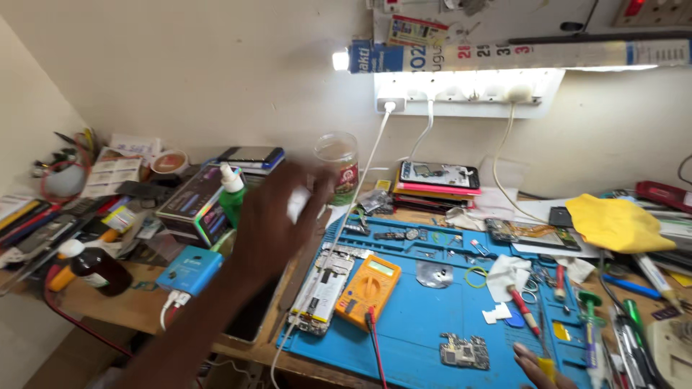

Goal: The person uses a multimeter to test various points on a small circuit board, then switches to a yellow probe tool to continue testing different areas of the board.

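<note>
Your left hand (277,216) raised over counter (137,302), blurred; fingers closed around small white object (298,204), kind unclear. Object sits at hand's 2 o'clock, just short of glass jar (339,167). Green bottle with white nozzle (232,194) at hand's 9 o'clock, close by. Opened phone (322,292) and orange multimeter (368,282) at 5 o'clock on blue mat (432,324). Your right hand (537,367) at mat's 5 o'clock, mostly out of frame; fingers pinch small yellow piece (548,368). Bare circuit board (465,351) at its 9 o'clock, near.
</note>
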